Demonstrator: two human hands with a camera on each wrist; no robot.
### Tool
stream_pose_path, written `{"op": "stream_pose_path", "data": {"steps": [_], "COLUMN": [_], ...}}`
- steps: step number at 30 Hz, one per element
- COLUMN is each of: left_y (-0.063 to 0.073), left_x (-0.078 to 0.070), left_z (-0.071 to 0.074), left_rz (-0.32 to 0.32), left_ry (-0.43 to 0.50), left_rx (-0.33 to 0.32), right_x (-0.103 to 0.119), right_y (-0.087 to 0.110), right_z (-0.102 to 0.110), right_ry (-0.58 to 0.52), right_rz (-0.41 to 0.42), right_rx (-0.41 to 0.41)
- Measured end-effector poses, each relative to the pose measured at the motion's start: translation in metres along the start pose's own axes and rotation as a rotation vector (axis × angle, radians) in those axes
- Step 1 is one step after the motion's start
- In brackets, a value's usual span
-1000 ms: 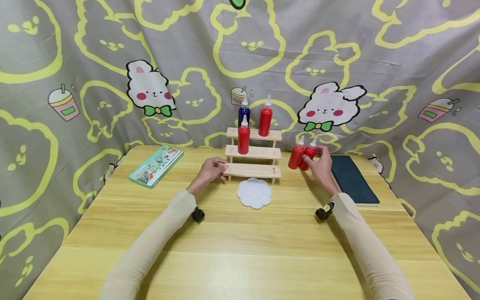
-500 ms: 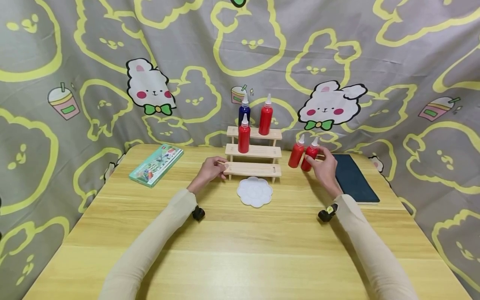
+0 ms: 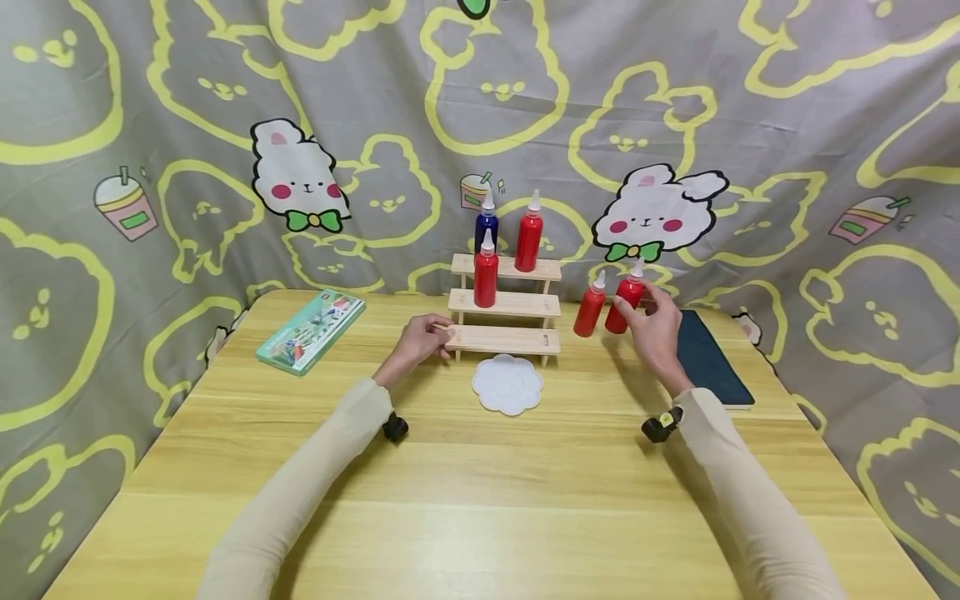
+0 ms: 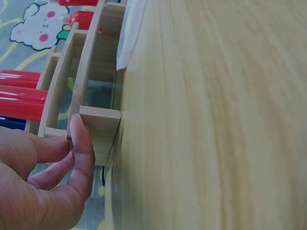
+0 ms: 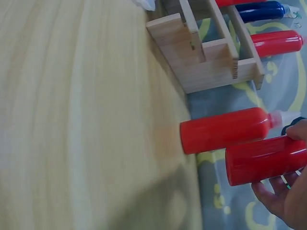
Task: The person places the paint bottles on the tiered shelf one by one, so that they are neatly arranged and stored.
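My left hand [image 3: 422, 340] pinches the left end of the lowest step of a three-tier wooden stand [image 3: 506, 337]; in the left wrist view its thumb and fingertips meet at the step's edge. My right hand [image 3: 658, 333] grips a red squeeze bottle [image 3: 624, 304] with a white nozzle, and in the right wrist view its base [image 5: 235, 165] is off the table. Another red bottle [image 3: 589, 310] stands just left of it. On the stand, a red bottle [image 3: 486, 279] is on the middle step, and a blue bottle [image 3: 486, 223] and a red bottle [image 3: 528, 242] are on the top step.
A white flower-shaped palette [image 3: 507, 385] lies in front of the stand. Far left lies a green illustrated box [image 3: 311, 332]. A dark notebook [image 3: 712, 362] is beyond my right wrist. A patterned curtain [image 3: 390, 100] hangs behind the table [image 3: 480, 500].
My right hand has raised the red bottle it holds and moved it slightly right, away from the neighbouring red bottle. My left hand has stayed on the stand.
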State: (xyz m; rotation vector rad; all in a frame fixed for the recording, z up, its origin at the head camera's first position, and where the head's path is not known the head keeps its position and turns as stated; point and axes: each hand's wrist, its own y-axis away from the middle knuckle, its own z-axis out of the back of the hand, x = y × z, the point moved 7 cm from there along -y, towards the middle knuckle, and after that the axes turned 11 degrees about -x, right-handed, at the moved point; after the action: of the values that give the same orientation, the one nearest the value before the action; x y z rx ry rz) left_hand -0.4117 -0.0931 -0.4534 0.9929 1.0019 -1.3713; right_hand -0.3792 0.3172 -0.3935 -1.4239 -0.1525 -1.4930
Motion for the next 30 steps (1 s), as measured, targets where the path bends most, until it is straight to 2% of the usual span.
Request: {"op": "stream_pose_path", "data": {"steps": [4,9,15,30], "left_y": [0.0,-0.001,-0.002,-0.001], "left_x": [-0.001,-0.004,-0.003,0.001], "left_z": [0.001,0.002,0.002,-0.001], "left_rz": [0.003,0.013,0.015,0.013], "left_ry": [0.01,0.031,0.031,0.047], "left_rx": [0.007,0.014,0.014,0.012], "right_x": [0.018,0.043,0.067,0.078], "right_y": [-0.002,-0.002,0.006,0.03], "right_z": [0.003,0.005,-0.005,-0.056], "right_ry": [-0.012,-0.086,-0.124,-0.214], "right_rz": [0.051,0.105,0.17,0.157], "right_rx": [-0.008,-0.012,0.011,0.151]}}
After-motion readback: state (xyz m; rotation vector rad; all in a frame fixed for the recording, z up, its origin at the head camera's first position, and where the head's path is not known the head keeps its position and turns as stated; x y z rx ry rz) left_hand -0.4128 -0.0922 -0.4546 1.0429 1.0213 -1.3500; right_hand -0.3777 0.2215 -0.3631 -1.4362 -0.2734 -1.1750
